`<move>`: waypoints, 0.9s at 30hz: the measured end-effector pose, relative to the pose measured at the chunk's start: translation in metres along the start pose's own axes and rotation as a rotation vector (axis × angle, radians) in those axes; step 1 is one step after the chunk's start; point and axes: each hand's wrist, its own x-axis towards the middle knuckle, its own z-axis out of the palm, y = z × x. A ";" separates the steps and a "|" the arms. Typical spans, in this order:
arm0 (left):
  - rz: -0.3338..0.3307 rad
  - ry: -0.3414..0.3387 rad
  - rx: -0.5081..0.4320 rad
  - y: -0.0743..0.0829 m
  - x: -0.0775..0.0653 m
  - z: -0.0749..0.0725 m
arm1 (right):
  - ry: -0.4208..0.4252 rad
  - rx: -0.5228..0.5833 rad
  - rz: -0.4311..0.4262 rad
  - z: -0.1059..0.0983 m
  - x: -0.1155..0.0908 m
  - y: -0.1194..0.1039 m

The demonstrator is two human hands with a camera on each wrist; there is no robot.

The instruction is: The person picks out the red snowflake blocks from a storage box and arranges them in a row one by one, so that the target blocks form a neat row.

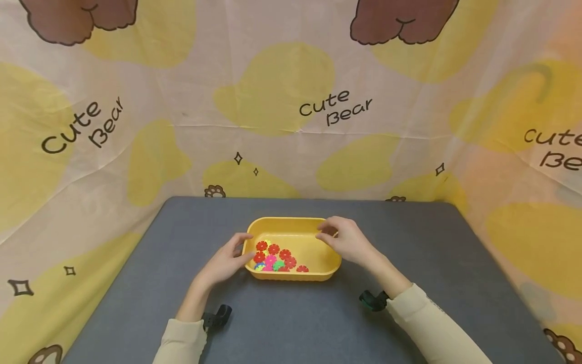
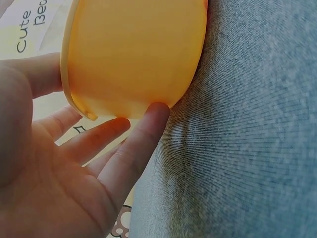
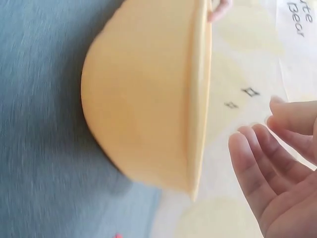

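Pale "Cute Bear" backdrop cloth (image 1: 273,76), blotched with yellow, hung around a blue-grey tabletop (image 1: 295,323). At the left, beyond a cream sleeve (image 1: 179,338) and a black wrist device (image 1: 222,315), the left hand (image 1: 226,259) lightly gripped the end of a yellow plastic tray (image 1: 295,276), thumb over the rim and other fingers against the outer wall. This tray rested on the tabletop between both hands. Inside, mostly in the left half toward the near wall, notched snowflake discs (image 1: 274,249) lay overlapping: chiefly red, with a pink disc (image 1: 270,260), a green disc (image 1: 279,265) and some blue. Farther right, the right hand (image 1: 347,240) hung over the tray's right end, fingers bent and parted, clear of the rim, with nothing visible between them. Steadying the tray while the right hand worked above it seemed the step in hand; reaching a disc would have called for that hand to cross leftward and lower into a fingertip pinch.
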 end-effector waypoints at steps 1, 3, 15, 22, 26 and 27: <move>0.001 0.001 0.003 0.000 0.000 0.000 | -0.014 0.008 -0.001 0.004 0.002 -0.001; 0.001 0.001 0.005 0.000 0.000 0.000 | -0.044 0.021 -0.007 0.012 0.005 -0.003; 0.010 0.000 0.002 0.001 0.000 -0.001 | -0.199 0.006 -0.040 0.056 0.021 -0.007; 0.012 -0.001 -0.007 0.001 0.000 -0.002 | -0.289 -0.015 0.015 0.069 0.028 -0.006; -0.003 -0.002 -0.015 0.002 -0.001 -0.002 | -0.335 0.001 0.018 0.076 0.032 -0.002; -0.007 -0.002 -0.017 0.002 -0.001 -0.001 | -0.343 -0.003 0.019 0.078 0.032 -0.001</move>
